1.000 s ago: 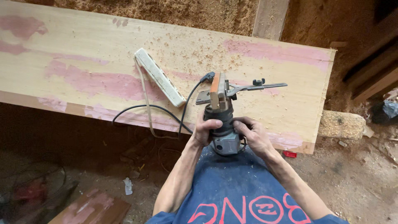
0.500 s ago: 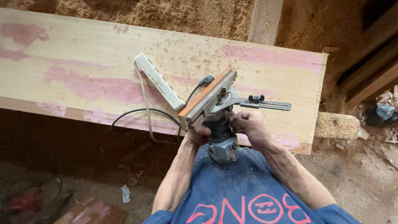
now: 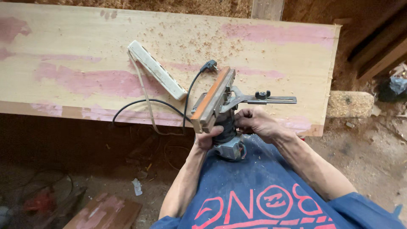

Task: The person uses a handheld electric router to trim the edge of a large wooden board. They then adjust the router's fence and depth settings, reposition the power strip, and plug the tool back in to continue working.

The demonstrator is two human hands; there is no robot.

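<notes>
I hold a small hand router [image 3: 229, 142] against my body, its wooden base plate [image 3: 213, 98] tilted up toward the camera. My left hand [image 3: 208, 138] grips the motor body from the left. My right hand [image 3: 254, 123] is on the right side of the tool, fingers at the clamp under the base. A metal edge guide arm [image 3: 266, 99] with a black knob sticks out to the right. The router's black cord [image 3: 148, 104] loops off the board's edge, its plug [image 3: 209, 65] lying loose on the board.
A wide plywood board [image 3: 85, 63] with pink stains and wood shavings lies in front of me. A white power strip [image 3: 157, 69] rests on it. A sawdust-covered block [image 3: 349, 104] sits at the board's right end. Dirt floor, scraps and a red tool [image 3: 34, 205] lie below left.
The router has turned so its wooden base plate now faces up and left. My right hand has shifted onto the clamp side. The view has moved slightly closer.
</notes>
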